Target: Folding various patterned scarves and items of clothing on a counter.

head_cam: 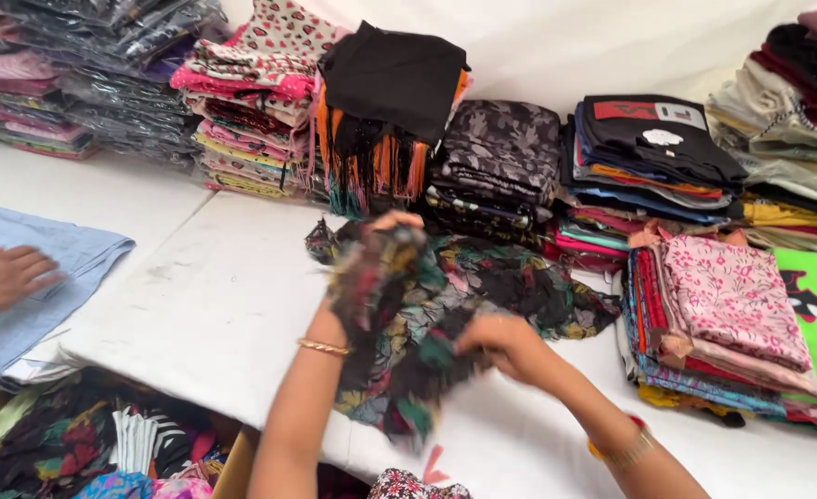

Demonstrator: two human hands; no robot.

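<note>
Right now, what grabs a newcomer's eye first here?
The dark floral-print fabric at centre, lifted off the white table by the left hand and the right hand. Behind it, tall stacks of folded colourful garments line the back. At far left, another person's hand presses a light blue cloth.

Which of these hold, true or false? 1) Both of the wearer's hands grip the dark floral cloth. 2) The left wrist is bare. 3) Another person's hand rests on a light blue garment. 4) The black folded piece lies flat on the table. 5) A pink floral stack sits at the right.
1) True: the left hand and right hand both hold the dark floral cloth.
2) False: it wears a gold bangle.
3) True: another person's hand lies on the light blue garment.
4) False: the black folded piece tops a fringed stack.
5) True: the pink floral stack sits there.
</note>
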